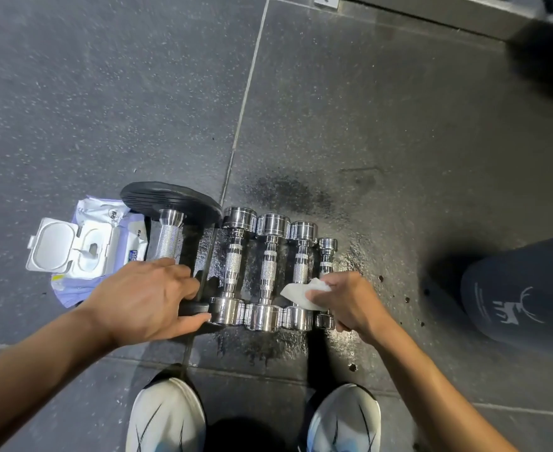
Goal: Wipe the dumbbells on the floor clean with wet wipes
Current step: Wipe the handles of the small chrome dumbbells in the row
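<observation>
While the left hand (144, 298) wraps its grip around the near black plate of the big dumbbell (171, 223) at the left end of the row, the right hand (350, 301) pinches a white wet wipe (304, 293) over the smallest chrome dumbbell (327, 252) at the right end. Between them lie three more chrome dumbbells (267, 272), side by side and touching at the heads, all on the dark speckled floor (399, 141), which looks wet around and under them. Just left of the big dumbbell sits a pack of wet wipes (86, 252), its white lid flipped open. Two white shoes (167, 415) stand at the bottom edge, and a dark-clothed knee (523, 288) shows at right.
</observation>
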The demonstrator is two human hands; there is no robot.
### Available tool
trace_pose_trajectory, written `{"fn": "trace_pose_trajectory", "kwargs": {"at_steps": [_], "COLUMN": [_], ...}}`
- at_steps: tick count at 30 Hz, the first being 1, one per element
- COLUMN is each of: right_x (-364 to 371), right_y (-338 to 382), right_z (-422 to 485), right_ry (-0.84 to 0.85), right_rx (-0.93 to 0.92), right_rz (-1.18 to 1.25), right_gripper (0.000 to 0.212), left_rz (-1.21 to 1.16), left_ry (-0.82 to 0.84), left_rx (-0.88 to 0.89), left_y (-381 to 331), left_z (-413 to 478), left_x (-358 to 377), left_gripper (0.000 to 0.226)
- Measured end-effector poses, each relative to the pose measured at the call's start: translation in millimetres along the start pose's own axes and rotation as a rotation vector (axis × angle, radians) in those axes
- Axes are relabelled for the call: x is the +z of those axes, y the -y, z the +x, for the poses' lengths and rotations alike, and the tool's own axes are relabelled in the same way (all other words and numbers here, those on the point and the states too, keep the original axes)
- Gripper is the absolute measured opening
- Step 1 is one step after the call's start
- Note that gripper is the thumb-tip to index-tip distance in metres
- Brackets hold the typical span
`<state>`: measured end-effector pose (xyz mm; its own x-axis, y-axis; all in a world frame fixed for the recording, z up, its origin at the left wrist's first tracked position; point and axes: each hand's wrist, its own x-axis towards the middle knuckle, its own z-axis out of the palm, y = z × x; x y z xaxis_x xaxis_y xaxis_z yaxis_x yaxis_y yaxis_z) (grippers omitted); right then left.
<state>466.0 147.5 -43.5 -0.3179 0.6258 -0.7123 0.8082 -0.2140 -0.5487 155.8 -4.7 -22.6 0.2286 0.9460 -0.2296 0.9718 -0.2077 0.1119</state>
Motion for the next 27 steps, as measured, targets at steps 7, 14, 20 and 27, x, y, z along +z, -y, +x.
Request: {"fn": "trace_pose_trajectory", "kwargs": {"at_steps": [7, 14, 20, 27], "right_x": [-3.9, 15.6, 24.3, 22.9], "right_y": [21.5, 55.8, 72.6, 74.3], "right_z": [-20.6, -42.3, -53.0, -52.5], "right_ry": [-0.039, 0.113, 0.173, -0.074], "right_rx": [-0.173, -0.296, -0.324, -0.432], "right_rz": [0.524, 0.748, 0.787, 0.596], "right_gripper": [0.014, 0.022, 0.024, 0.021], "left_rz": [0.0, -1.042, -1.449, -1.568], "left_ry": [0.335, -0.13, -0.441, -0.473], "left_rx": [-0.089, -0.487, -0.575, -0.57], "left_y": [-11.8, -73.4, -88.8, -84.5], "left_z": [8.7, 28.6, 46.3, 48.1], "left_x": [-29.1, -42.3, -57.8, -68.5], "left_gripper": [0.075, 0.06, 0.017, 0.009]}}
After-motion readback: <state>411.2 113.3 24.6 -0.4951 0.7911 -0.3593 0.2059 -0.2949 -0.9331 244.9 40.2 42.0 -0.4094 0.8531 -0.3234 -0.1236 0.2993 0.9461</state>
